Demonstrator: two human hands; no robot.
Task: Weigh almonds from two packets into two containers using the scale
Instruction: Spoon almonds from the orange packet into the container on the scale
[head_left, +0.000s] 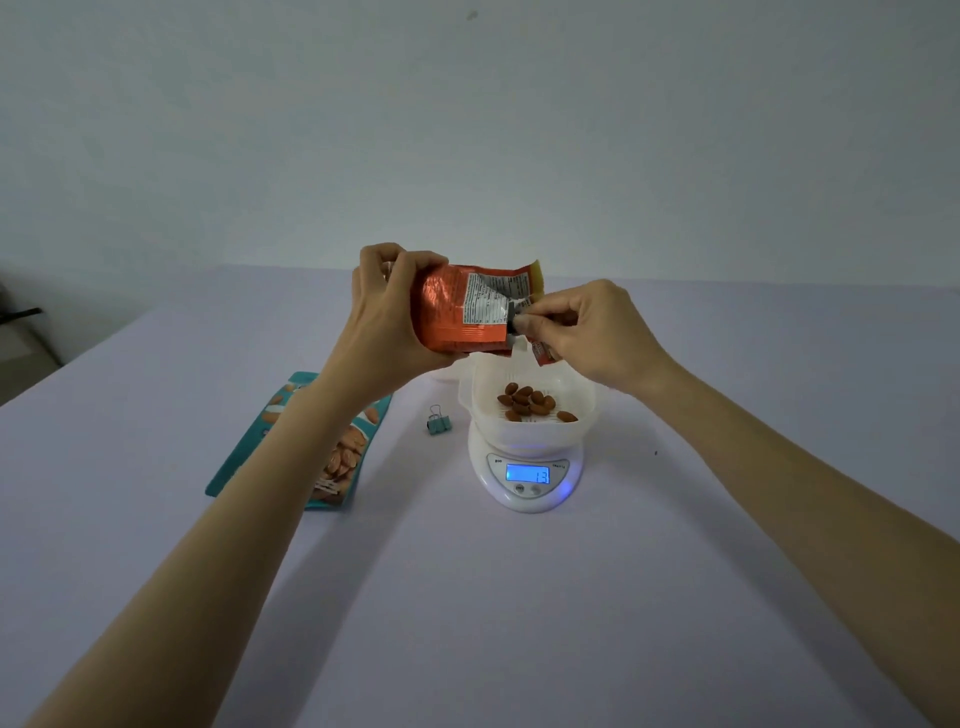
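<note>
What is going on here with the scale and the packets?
A person holds an orange packet over the white container on the scale. The left hand grips the packet's body; the right hand pinches its torn corner. A few almonds lie in the container, and the display reads 13. A teal packet and a binder clip lie on the table.

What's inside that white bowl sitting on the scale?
A small heap of brown almonds lies on the floor of the white bowl. Its far edge is hidden by the orange packet and the right hand, so anything there is unseen.
</note>
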